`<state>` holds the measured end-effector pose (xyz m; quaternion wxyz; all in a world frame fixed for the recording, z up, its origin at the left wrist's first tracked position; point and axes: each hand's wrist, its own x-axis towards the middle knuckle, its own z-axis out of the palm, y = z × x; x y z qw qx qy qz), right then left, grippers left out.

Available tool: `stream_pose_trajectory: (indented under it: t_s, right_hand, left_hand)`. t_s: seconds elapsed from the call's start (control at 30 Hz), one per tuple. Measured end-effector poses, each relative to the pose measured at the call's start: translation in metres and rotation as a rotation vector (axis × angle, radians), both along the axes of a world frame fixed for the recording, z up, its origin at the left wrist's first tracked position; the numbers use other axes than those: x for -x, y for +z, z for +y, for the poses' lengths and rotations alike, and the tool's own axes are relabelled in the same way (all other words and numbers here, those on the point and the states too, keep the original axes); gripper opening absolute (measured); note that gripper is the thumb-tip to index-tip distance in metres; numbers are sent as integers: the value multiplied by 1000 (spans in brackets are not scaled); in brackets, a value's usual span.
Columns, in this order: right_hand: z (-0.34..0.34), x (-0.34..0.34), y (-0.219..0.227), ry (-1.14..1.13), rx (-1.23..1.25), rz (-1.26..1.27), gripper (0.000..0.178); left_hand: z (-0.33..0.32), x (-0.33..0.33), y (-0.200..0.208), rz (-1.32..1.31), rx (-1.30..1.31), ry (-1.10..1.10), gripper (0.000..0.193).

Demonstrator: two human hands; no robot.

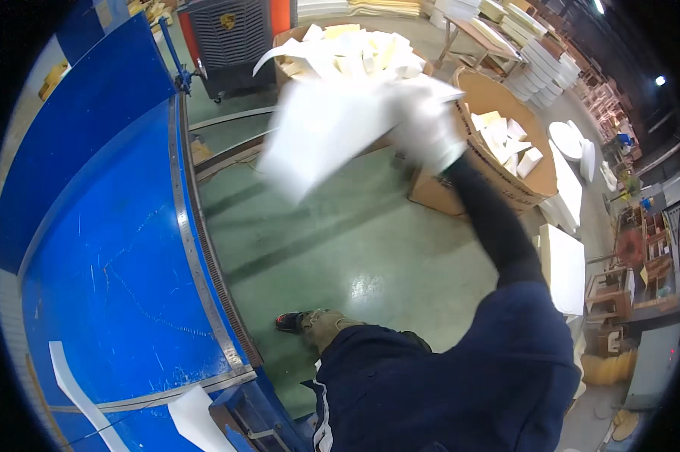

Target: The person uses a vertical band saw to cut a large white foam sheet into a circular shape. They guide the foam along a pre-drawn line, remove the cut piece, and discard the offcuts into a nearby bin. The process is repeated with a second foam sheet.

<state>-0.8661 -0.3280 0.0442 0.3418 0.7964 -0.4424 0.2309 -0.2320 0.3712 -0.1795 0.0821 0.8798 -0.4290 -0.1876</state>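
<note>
My right hand (424,134), in a white glove and smeared by motion, reaches forward at the end of a dark sleeve. It grips a white foam slab (321,132), which hangs tilted over the green floor. Behind the slab, foam offcuts (381,54) are heaped in a cardboard box, partly hidden by the slab and my hand. Just right of my hand stands a second cardboard box (460,197) with several pale foam offcuts (498,137) inside. My left hand is out of view.
A blue machine table (129,256) with a raised blue side panel (76,128) runs along my left. On its near end lie a foam strip (84,399) and a white foam piece (197,420). Foam stacks (543,71) stand at the far right; a dark cabinet (231,41) stands ahead.
</note>
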Motion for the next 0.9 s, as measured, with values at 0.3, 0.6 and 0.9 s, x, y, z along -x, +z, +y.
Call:
stream_pose_trajectory:
  t_s: [0.3,0.6,0.9]
  right_hand:
    - [-1,-46,-136,28,-606,-460,108]
    - [105,-481,-161,908,-1073,344,117]
    - [146,-656,-156,1169,-1097,317,78]
  left_hand:
    - [-239,50,59,19,285,-23,30]
    - [-244,38,56,-312,74,58,76]
    - [-131,-13,39,-316,-101,697,53]
